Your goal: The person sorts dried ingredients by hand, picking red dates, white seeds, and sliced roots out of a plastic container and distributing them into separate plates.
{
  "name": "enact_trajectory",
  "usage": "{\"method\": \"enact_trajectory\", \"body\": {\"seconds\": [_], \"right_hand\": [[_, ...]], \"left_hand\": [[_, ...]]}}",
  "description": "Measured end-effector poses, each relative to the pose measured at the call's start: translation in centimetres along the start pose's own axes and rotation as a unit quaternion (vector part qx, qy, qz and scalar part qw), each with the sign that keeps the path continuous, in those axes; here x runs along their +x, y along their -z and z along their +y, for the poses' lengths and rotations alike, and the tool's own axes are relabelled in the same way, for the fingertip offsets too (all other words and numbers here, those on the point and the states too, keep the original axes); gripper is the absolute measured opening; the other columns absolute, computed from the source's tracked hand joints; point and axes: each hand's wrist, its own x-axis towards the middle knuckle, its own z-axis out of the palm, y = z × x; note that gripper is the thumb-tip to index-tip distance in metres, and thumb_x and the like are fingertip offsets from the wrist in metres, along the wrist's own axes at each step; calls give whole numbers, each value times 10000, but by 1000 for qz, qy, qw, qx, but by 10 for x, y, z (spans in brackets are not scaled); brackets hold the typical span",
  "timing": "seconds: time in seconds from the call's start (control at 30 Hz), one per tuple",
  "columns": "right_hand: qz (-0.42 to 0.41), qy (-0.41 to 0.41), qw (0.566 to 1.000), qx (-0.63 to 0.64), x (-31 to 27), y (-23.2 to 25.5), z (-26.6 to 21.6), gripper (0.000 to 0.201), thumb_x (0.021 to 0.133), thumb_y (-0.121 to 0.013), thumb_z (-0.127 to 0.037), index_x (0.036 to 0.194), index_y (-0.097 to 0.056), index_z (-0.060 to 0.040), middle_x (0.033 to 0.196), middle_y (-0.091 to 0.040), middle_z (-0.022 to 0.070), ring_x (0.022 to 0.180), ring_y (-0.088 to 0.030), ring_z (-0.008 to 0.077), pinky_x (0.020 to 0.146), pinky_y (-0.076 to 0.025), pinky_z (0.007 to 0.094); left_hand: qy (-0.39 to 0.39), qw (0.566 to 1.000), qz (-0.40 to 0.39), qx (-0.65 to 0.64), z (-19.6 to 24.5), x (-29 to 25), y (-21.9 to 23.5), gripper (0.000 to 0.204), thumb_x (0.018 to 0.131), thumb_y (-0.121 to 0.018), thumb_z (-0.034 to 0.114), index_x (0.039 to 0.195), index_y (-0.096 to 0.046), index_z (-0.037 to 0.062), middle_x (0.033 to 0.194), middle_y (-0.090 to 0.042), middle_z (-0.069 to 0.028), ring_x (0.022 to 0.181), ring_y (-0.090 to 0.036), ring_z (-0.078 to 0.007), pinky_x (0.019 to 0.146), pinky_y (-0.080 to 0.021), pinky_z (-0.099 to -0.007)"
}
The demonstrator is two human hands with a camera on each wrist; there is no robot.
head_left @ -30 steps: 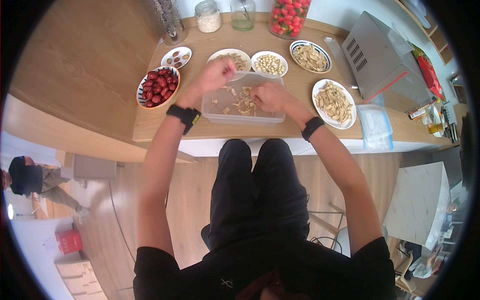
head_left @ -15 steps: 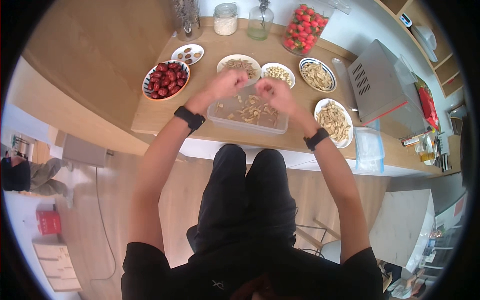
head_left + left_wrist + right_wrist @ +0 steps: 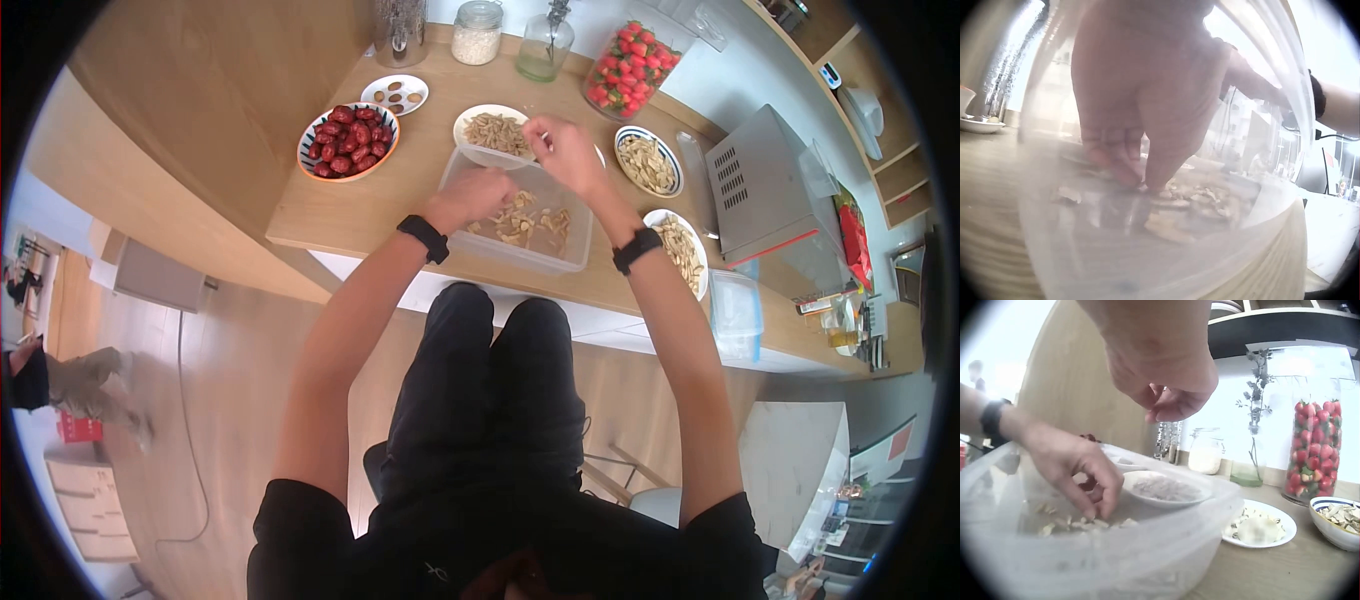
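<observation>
A clear plastic box (image 3: 515,258) stands at the counter's front, with pale dried slices (image 3: 530,228) scattered over its floor. Inside it my left hand (image 3: 475,195) pinches at a slice, thumb and fingertips together among the pieces. My right hand (image 3: 565,155) is raised over the box's far right corner, its fingers curled toward the thumb; no piece shows between them in the right wrist view. Below and behind it is a white plate of small pale seeds (image 3: 1275,534), mostly hidden in the head view. A plate of brownish strips (image 3: 495,133) sits just behind the box.
A bowl of red dates (image 3: 350,142) and a small dish (image 3: 396,95) stand left. A blue-rimmed bowl (image 3: 648,160) and a plate of slices (image 3: 680,250) are right, beside a grey appliance (image 3: 765,185). Jars and a strawberry-filled container (image 3: 632,70) line the wall.
My left hand has gone from above the box's far edge down among the slices. My right hand, in the box a second ago, has lifted and moved back toward the plates.
</observation>
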Motion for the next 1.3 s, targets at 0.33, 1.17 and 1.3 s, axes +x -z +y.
{"method": "enact_trajectory", "body": {"seconds": [0.33,1.17,1.3], "right_hand": [[-181,67,962,-195,-50,-37,14,276,803,-634,-79,1072,-648,-138,1056,-661,109,965,-648,328,803,-541,453],[-229,7,940,-253,-45,-7,30,203,728,-637,-34,900,-724,-97,840,-685,192,828,-677,357,724,-547,443],[-218,9,939,-267,-50,-19,35,121,761,-630,-71,847,-713,-90,799,-681,194,796,-680,364,707,-549,451]], "left_hand": [[28,999,30,8,-5,1,-4,50,760,-628,51,806,-618,34,879,-635,-144,840,-621,-343,724,-486,-429],[-43,997,55,-22,-13,6,-15,20,729,-627,71,746,-632,62,816,-665,-157,841,-646,-353,706,-498,-451],[-46,996,69,-30,-14,4,-16,16,723,-625,68,727,-619,54,801,-658,-167,833,-641,-360,704,-497,-456]]}}
